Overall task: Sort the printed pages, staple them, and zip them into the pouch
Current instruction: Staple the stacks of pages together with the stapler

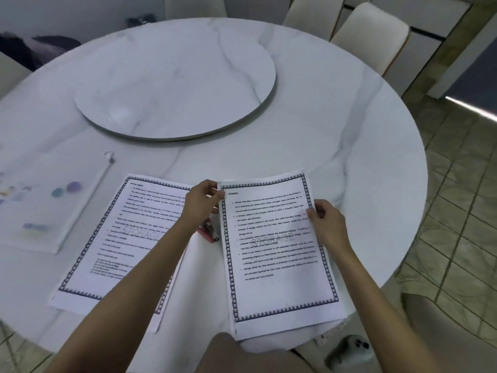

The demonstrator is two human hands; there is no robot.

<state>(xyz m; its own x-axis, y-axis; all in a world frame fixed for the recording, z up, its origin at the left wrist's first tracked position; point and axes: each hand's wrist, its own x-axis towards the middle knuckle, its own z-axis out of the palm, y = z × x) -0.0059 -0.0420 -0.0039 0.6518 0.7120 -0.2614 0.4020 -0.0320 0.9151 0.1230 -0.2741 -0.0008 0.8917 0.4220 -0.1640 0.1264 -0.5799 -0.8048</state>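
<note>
Pinching the page stack by its top corner and right edge, left hand and right hand hold it just right of the stapler, likely squaring it for stapling.

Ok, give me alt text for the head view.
A left hand and right hand pinch the upper edges of printed pages over a marble table. A second page, red stapler and zip pouch lie further left.

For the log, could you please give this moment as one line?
sorting; left hand pinches held pages; right hand grips them; loose page, stapler, pouch on table
</note>
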